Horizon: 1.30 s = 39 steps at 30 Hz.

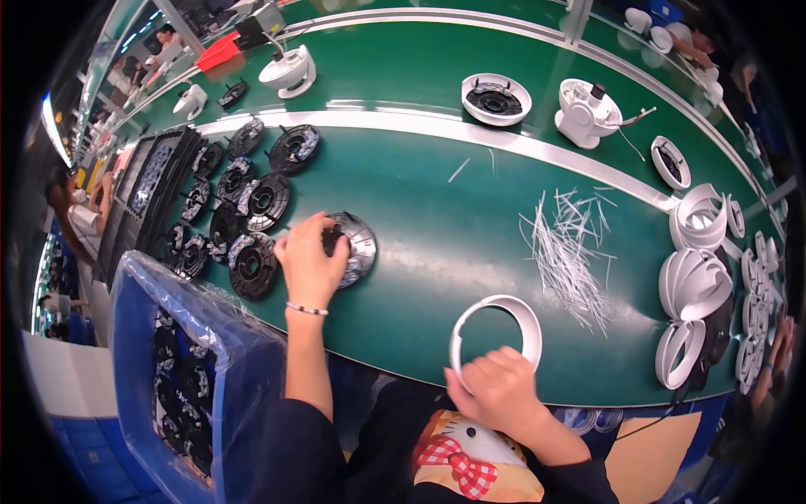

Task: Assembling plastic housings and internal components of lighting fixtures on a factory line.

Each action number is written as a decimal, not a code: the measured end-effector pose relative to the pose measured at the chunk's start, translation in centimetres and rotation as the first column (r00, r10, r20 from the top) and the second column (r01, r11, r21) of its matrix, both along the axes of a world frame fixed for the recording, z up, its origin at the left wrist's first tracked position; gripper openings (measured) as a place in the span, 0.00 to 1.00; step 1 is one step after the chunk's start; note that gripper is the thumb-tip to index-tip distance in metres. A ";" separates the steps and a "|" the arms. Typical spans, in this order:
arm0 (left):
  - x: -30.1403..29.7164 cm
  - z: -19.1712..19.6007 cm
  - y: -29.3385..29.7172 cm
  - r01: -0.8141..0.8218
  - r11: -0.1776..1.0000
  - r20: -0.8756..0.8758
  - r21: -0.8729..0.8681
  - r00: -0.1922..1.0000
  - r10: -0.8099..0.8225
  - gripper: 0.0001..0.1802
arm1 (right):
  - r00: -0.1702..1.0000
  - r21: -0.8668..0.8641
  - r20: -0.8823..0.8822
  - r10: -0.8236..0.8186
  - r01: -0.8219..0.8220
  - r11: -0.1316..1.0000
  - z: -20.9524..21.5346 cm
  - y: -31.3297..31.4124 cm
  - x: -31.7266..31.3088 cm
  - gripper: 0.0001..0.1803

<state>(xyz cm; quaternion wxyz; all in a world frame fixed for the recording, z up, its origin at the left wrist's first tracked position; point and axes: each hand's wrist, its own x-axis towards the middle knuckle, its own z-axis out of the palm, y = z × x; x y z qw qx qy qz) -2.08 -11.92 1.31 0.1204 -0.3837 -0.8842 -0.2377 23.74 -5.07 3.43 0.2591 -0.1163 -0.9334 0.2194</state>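
Note:
With curled fingers my left hand (311,262) grips the middle of a round black plastic disc part (361,250) with a shiny grey rim. That part rests on the green bench, and my palm hides some of it. Near the front edge, my right hand (497,388) is closed on the near side of a white plastic ring (529,323), which is tilted so its opening shows. Beside my left hand lies a group of similar black disc parts (252,265), several with clear or bluish film on them.
Thin white strips (567,260) lie heaped on the green bench (420,294). Stacked white rings (695,286) stand at the right. Beyond a pale rail, white housings (588,113) sit on a conveyor. A blue bin (126,336) lined with plastic holds more black parts at lower left.

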 end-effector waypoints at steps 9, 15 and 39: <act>1.9 2.5 2.6 0.001 0.996 0.242 -0.089 0.970 0.021 0.24 | 0.895 -0.143 0.445 -0.021 0.095 0.985 3.3 2.1 -0.3 0.55; 1.5 1.0 3.1 0.281 0.952 0.449 -0.119 0.871 -0.201 0.18 | 0.857 -0.146 0.510 0.075 0.001 0.989 2.2 3.7 0.5 0.57; 10.1 1.9 10.8 -0.203 0.553 0.526 0.808 -0.174 -0.832 0.24 | 0.884 -0.420 -0.118 -0.453 0.369 0.829 -0.5 9.8 -3.4 0.61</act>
